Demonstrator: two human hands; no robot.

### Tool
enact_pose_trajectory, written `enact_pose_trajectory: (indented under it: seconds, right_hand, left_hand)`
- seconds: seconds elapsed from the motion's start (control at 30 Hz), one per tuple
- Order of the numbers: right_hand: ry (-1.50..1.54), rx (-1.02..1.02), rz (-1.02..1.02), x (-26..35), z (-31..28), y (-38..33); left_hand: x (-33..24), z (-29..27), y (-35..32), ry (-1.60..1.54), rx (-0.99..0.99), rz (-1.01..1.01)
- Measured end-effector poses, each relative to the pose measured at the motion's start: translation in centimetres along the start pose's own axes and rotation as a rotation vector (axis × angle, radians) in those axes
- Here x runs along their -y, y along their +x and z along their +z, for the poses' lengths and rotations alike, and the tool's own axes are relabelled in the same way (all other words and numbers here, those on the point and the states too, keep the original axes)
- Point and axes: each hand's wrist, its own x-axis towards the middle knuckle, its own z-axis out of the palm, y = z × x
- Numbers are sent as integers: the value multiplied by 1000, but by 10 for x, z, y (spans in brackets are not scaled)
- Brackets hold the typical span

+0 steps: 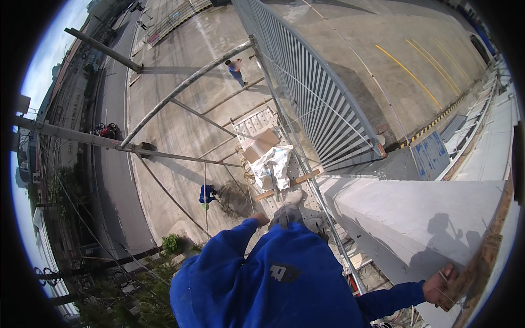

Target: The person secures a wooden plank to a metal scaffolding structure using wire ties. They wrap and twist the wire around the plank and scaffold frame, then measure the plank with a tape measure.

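I look down from high up along my blue work clothes. My right hand (pixel 443 284) reaches out to the lower right and its fingers curl over the edge of a wooden board (pixel 480 268) fixed against a grey concrete wall (pixel 415 218). My left hand (pixel 261 219) is small in view, held close to my body beside my grey shoe (pixel 288 210); what it holds, if anything, is hidden. Below my feet lies a perforated metal scaffold platform (pixel 257 121).
On the platform sit a white sack (pixel 273 165), a cardboard box (pixel 261 144) and a wooden batten (pixel 290 184). Scaffold tubes (pixel 180 87) cross the left. A grey barred gate (pixel 322 93) runs behind. Two people in blue (pixel 206 194) (pixel 236 70) stand on the concrete ground far below.
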Motion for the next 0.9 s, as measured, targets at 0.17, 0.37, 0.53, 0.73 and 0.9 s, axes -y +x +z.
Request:
enact_pose_trajectory:
  seconds: [0.17, 0.37, 0.53, 0.73, 0.9]
  right_hand:
    - [-11, -28, 6, 0, -7, 2]
    - [-17, -93, -32, -1, -3, 3]
    - [-17, -101, 2, -7, -10, 6]
    - [-8, -24, -30, -2, -2, 1]
    - [94, 53, 37, 0, -26, 3]
  left_hand:
    - [-55, -41, 9, -292, -231, 182]
    - [-89, -93, 37, -347, -623, 513]
    - [-2, -88, 93, 89, -720, 565]
    - [-5, -57, 50, -66, -249, 197]
    - [33, -13, 67, 433, -321, 474]
